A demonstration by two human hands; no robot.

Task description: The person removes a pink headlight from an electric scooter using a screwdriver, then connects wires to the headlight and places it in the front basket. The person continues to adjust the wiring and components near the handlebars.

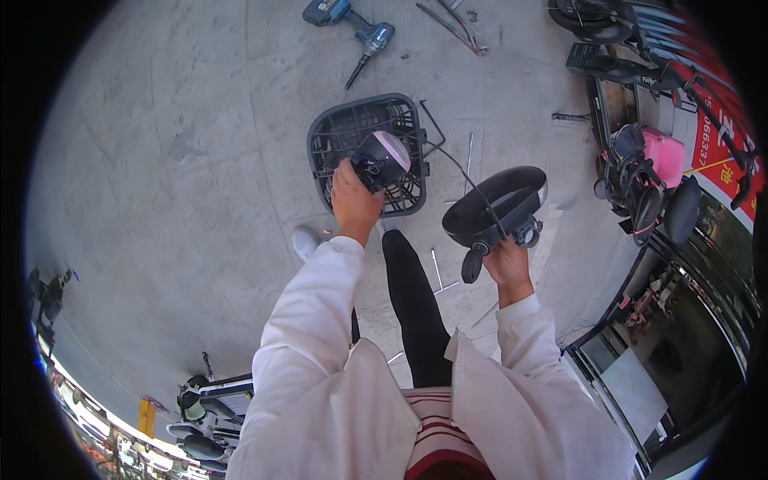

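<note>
Basket [368, 101]: black lattice, lying on the grey pavement [200, 200] before the person's feet.
Left hand [356, 200]: gripping a dark rounded lamp-like piece [392, 156] with a pale pinkish face, held over the basket; how each finger sits is partly hidden.
Right hand [506, 264]: closed around the underside of a black oval housing [512, 216], its hollow facing up, off the basket's near right corner.
Cable [461, 168]: dark, thin, crossing the basket's right edge and the housing's hollow.
Pavement tools: blue power drill [368, 36] and pliers [462, 34] beyond the basket's far edge; T-shaped wrench [438, 272] off its near right corner.
</note>
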